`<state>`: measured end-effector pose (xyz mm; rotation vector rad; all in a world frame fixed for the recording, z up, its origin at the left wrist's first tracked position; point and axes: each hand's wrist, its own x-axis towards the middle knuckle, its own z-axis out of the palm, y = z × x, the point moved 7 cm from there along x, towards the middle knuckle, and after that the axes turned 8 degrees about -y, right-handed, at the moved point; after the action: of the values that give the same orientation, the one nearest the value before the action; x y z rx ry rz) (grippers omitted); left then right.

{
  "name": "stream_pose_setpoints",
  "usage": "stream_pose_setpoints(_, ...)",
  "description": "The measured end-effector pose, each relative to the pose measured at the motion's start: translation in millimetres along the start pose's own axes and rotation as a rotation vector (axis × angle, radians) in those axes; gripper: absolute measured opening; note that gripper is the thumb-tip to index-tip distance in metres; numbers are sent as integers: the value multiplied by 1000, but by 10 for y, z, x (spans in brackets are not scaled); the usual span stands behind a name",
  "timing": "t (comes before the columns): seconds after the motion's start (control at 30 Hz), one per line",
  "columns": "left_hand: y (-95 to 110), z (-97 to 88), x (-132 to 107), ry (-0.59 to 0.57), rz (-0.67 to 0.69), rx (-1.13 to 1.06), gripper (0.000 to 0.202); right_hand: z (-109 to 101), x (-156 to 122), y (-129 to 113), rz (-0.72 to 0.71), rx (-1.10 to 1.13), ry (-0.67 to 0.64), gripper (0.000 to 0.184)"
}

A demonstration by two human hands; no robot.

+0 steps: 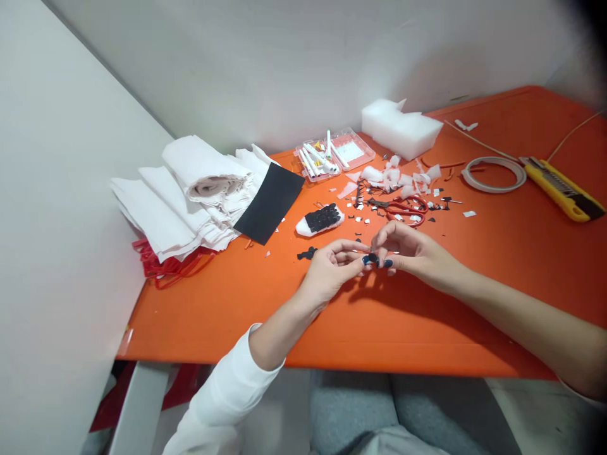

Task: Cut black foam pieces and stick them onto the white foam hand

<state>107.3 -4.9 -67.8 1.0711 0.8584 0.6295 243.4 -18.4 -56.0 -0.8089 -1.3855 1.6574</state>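
My left hand (329, 266) and my right hand (416, 254) meet above the orange table, fingertips pinched together on a small black piece (373, 258). Its exact shape is partly hidden by the fingers and dark nails. Just beyond my left hand lies a white foam block (303, 227) with overlapping black scales (324, 217) on its top. A few black cut pieces (307, 253) rest to the left of that hand. Behind my right hand are red-handled scissors (403, 210), lying among black and white scraps.
Torn white foam bits (374, 174) and a large foam block (401, 129) sit at the back. To the right are a tape roll (494, 174) and a yellow utility knife (559, 186). At left are folded white sheets (203, 167), a black sheet (269, 203), and a marker box (358, 151).
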Motion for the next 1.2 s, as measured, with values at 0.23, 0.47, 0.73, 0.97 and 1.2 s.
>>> stream_pose_setpoints(0.23, 33, -16, -12, 39, 58, 92, 30, 15, -4, -8, 22, -58, 24, 28)
stream_pose_setpoints(0.47, 51, -15, -26, 65, 60, 111, 28, 37, -16, 12, 14, -104, 8, 21)
stream_pose_setpoints(0.73, 82, -4, -53, 108, 36, 121, 27, 48, -15, 1, 21, -135, 23, 22)
stream_pose_setpoints(0.97, 80, 4, -54, 95, 37, 144, 26, 47, -16, 3, 25, -144, 33, 22)
stream_pose_setpoints(1.2, 100, 17, -62, 78, 59, 163, 24, 54, -19, 2, 26, -125, 15, 21)
